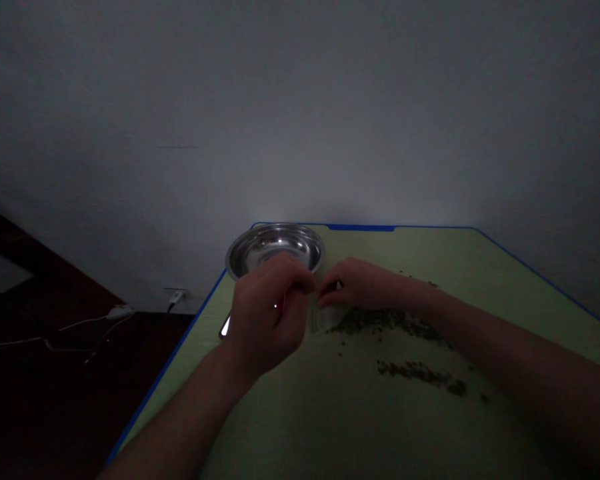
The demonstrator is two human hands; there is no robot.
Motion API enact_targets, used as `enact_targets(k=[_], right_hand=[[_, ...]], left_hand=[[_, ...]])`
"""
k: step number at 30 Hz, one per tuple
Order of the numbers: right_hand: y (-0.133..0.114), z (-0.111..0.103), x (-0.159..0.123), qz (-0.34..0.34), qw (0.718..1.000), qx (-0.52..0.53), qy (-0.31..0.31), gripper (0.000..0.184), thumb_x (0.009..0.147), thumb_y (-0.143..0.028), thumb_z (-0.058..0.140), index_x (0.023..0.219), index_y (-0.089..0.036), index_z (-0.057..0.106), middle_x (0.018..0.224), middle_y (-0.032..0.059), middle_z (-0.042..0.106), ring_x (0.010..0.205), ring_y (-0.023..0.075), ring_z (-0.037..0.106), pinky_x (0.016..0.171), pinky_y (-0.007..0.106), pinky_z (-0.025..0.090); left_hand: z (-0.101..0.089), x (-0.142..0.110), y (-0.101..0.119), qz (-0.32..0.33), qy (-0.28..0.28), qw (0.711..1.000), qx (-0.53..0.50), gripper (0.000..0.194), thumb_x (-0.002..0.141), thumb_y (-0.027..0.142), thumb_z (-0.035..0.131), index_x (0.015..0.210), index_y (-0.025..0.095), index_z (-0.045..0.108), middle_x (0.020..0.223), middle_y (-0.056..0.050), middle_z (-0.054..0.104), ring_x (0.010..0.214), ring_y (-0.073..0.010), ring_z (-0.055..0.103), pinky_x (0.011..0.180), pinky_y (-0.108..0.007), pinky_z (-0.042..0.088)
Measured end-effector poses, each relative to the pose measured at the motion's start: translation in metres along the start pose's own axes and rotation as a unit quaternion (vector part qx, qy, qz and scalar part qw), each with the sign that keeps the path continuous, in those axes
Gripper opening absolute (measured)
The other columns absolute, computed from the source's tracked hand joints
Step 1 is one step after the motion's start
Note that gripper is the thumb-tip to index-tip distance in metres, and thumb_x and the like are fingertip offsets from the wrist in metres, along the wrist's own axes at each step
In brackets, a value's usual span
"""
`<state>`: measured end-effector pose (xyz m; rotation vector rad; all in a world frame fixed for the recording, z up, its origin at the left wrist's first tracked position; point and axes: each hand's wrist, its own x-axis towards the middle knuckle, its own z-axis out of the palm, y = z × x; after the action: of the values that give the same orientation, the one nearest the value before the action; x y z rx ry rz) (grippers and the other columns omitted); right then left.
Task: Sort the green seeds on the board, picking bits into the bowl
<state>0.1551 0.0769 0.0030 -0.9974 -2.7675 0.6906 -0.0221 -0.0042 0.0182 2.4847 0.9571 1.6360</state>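
Note:
In the dim head view, my left hand [270,310] is closed above the table, its fingers curled in. A small red glint shows by its palm, but what it holds is hidden. Close to its right, my right hand [353,283] is closed in a pinch, thumb and fingertips together. Anything between those fingertips is too small to make out. Below the fingertips is a pale, see-through thing [319,325], its kind unclear. Small dark bits [390,321] lie heaped under my right wrist. A looser row of dark bits [423,375] lies nearer to me.
A shiny metal basin [233,260] stands at the table's far left corner, behind my left hand. A phone-like thing with a bright surface [225,325] lies partly hidden by that hand. The pale green table [290,427] has a blue edge. A wall socket plug [177,297] and cables are at left.

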Motion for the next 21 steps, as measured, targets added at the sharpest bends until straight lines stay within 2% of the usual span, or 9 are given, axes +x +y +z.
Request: enact_targets(k=[6, 12, 16, 21], right_hand=[[-0.02, 0.006, -0.018, -0.041, 0.998, 0.025, -0.043, 0.016, 0.082, -0.031, 0.066, 0.091, -0.022, 0.077, 0.075, -0.0004, 0.074, 0.061, 0.0131, 0.061, 0.062, 0.025, 0.041], [-0.032, 0.009, -0.04, -0.066, 0.994, 0.039, -0.077, 0.016, 0.084, -0.026, 0.064, 0.094, -0.024, 0.076, 0.084, -0.0004, 0.075, 0.07, 0.0136, 0.064, 0.069, 0.025, 0.043], [-0.04, 0.006, -0.056, -0.077, 0.992, 0.031, -0.099, 0.013, 0.085, -0.026, 0.066, 0.092, -0.023, 0.076, 0.082, 0.0003, 0.074, 0.073, 0.014, 0.064, 0.072, 0.024, 0.043], [-0.043, 0.002, -0.069, -0.1, 0.992, 0.013, -0.073, 0.011, 0.086, -0.025, 0.066, 0.09, -0.022, 0.075, 0.08, 0.0, 0.071, 0.07, 0.0127, 0.062, 0.069, 0.024, 0.043]], left_hand=[[0.001, 0.001, 0.0, 0.004, 0.001, 1.0, 0.013, 0.019, 0.076, 0.0, 0.045, 0.068, 0.015, 0.055, 0.06, 0.002, 0.051, 0.055, -0.0085, 0.047, 0.053, -0.024, 0.037], [0.001, 0.0, 0.001, -0.003, -0.01, 1.0, 0.021, 0.02, 0.076, 0.001, 0.045, 0.068, 0.016, 0.055, 0.06, 0.003, 0.05, 0.056, -0.009, 0.048, 0.055, -0.024, 0.038], [0.002, 0.001, 0.002, -0.009, -0.018, 0.999, 0.026, 0.02, 0.077, 0.002, 0.045, 0.068, 0.016, 0.054, 0.06, 0.003, 0.05, 0.056, -0.0092, 0.047, 0.054, -0.024, 0.038], [0.002, 0.001, 0.002, -0.023, -0.033, 0.999, 0.031, 0.021, 0.077, 0.002, 0.044, 0.068, 0.017, 0.055, 0.06, 0.003, 0.05, 0.055, -0.0095, 0.047, 0.054, -0.024, 0.038]])
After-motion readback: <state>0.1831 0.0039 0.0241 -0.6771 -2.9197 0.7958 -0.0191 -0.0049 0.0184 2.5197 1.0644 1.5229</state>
